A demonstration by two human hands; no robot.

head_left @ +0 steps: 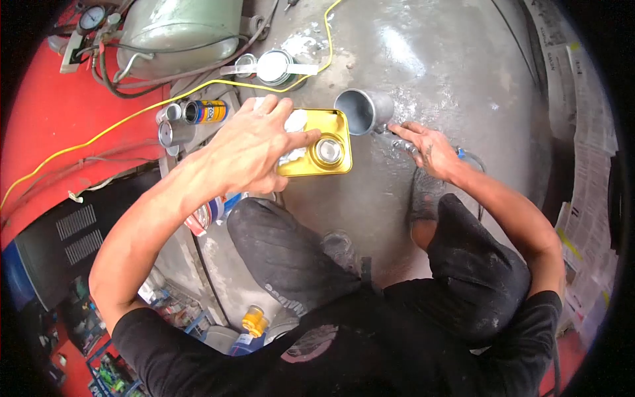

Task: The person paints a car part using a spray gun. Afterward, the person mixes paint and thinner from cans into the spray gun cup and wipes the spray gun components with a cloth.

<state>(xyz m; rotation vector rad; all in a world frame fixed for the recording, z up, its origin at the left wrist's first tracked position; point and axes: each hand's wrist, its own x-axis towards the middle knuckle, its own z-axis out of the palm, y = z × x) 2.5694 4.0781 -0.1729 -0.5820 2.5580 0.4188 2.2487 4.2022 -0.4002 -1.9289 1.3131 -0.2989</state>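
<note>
My left hand [254,145] is wrapped round a rectangular tin with a gold top [316,165], whose round metal cap [329,151] faces up at me. One finger reaches across the top towards the cap. Just right of the tin is a grey metal cup [376,109], its open mouth turned towards the tin. The cup is joined to a metal spray gun [402,145], and my right hand [426,149] has its fingers closed round the gun. The cup's inside looks grey; whether it holds liquid I cannot tell.
A yellow cable [198,88] crosses the floor behind my left hand. Beyond it lie a green tank [182,40] and a lidded container [274,67]. Several small cans, one blue and yellow [206,112], stand left. Printed paper sheets [589,165] hang at the right.
</note>
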